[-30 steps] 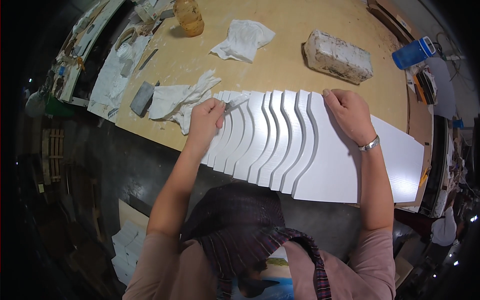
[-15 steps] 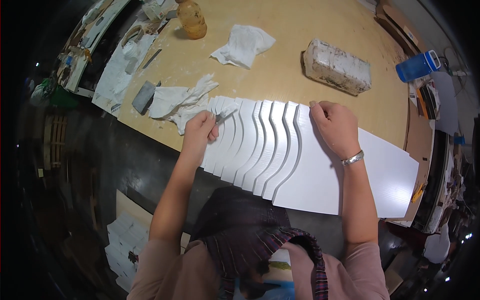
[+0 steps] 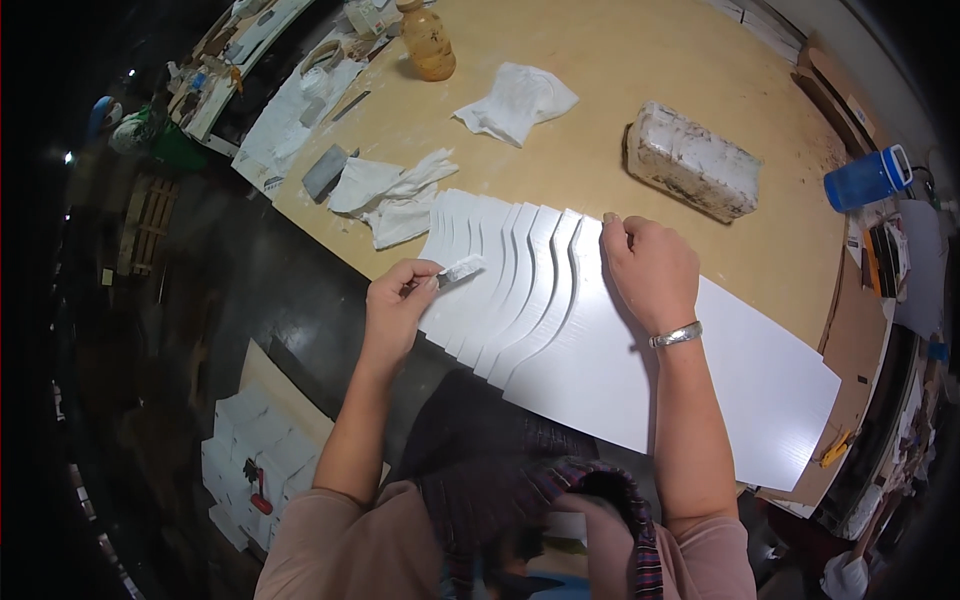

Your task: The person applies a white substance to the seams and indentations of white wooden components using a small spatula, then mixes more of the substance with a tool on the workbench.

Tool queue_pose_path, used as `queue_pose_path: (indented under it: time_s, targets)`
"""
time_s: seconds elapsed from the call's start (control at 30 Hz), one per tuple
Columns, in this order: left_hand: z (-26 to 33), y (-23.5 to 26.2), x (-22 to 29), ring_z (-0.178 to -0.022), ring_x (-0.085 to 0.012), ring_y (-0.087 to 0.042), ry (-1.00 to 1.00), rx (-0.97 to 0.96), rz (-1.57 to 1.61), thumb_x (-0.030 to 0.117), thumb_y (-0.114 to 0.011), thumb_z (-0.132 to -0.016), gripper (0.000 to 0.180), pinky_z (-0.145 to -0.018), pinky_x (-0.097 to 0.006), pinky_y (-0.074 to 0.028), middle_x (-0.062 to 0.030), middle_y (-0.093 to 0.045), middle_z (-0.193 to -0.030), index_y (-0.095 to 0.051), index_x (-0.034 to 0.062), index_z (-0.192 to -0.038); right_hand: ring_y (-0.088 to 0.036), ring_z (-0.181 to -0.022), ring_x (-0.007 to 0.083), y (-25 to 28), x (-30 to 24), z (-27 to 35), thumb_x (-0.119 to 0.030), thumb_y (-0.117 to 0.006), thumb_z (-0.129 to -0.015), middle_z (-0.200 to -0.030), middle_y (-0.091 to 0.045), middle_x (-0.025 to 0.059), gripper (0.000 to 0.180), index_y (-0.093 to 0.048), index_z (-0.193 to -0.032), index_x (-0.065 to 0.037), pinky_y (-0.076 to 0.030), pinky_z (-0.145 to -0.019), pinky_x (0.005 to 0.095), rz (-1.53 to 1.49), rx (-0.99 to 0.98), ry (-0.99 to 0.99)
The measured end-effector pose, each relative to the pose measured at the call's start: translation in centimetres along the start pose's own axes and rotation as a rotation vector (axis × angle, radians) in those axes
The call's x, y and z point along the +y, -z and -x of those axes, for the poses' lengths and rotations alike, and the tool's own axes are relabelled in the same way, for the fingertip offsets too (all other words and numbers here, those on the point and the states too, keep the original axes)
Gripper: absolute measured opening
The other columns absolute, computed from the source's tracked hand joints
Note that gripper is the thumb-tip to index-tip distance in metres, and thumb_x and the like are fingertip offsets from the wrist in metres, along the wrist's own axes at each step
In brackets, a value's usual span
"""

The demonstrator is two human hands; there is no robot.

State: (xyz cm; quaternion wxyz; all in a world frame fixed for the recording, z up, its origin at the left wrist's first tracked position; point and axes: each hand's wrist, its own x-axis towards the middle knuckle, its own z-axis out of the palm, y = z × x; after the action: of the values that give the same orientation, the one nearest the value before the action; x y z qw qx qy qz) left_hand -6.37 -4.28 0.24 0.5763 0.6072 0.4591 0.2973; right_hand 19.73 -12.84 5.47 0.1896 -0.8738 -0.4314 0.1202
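Pinching a small scraper (image 3: 463,268) between thumb and fingers, the left hand (image 3: 398,302) is closed on its handle end; white paste coats the blade, which is over the left part of a fanned stack of white panels (image 3: 597,370). That stack lies on the wooden worktop (image 3: 590,45), its left-hand edges stepped one behind another in wavy curves, its broad, smooth top panel spreading to the right. The right hand (image 3: 655,272) is at the stack's far edge, palm down with curled fingers, the thumb at the rim of the top panel; whether they pinch that rim cannot be told. A silver-coloured band (image 3: 677,335) circles the right wrist.

Just beyond the stack's left end lies a crumpled white cloth (image 3: 395,197), with a grey block (image 3: 326,172) next to it on the side away from the stack. Farther beyond the stack are a second white cloth (image 3: 516,103) and an amber bottle (image 3: 428,45), which stands upright. A stained, whitish oblong block (image 3: 692,160) rests beyond the stack's middle. A blue jug (image 3: 866,180) with a white handle is beyond the stack's right end, well apart from it, and a yellow-handled tool (image 3: 836,449) lies just beside that end.
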Motion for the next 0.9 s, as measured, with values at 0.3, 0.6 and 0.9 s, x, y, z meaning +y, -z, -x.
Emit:
queue_pose_path:
  time_s: [0.3,0.6,0.9]
  targets:
    - [3.6,2.9,-2.5,-0.073,-0.0066,-0.047,-0.014,0.025,-0.159,0.000,-0.056,-0.085,0.006,-0.068,-0.021,-0.038,0.0010,-0.054,-0.078,-0.061,-0.0012,-0.087,-0.054,-0.051,0.0350,0.1,0.1,0.0,-0.036,-0.048,-0.087,-0.055,-0.056,0.0188,0.047,-0.061,-0.061,0.001,-0.045,-0.055,0.0436,0.001,0.009,0.017]
    - [3.2,3.5,-2.1,-0.073,-0.0122,-0.048,-0.097,-0.087,-0.220,0.002,-0.057,-0.082,0.005,-0.069,-0.025,-0.039,-0.0028,-0.052,-0.076,-0.059,-0.0020,-0.084,-0.054,-0.054,0.0355,0.0,-0.1,0.2,-0.038,-0.046,-0.087,-0.055,-0.056,0.0181,0.049,-0.061,-0.061,0.000,-0.042,-0.055,0.0438,0.021,0.006,-0.001]
    - [2.5,3.3,-2.6,-0.074,-0.0132,-0.050,-0.076,-0.081,-0.215,0.002,-0.056,-0.083,0.006,-0.070,-0.025,-0.041,-0.0051,-0.054,-0.077,-0.059,-0.0027,-0.086,-0.053,-0.053,0.0355,-0.4,0.2,-0.1,-0.038,-0.045,-0.087,-0.054,-0.055,0.0178,0.049,-0.061,-0.061,0.000,-0.042,-0.053,0.0428,0.024,0.053,0.035]
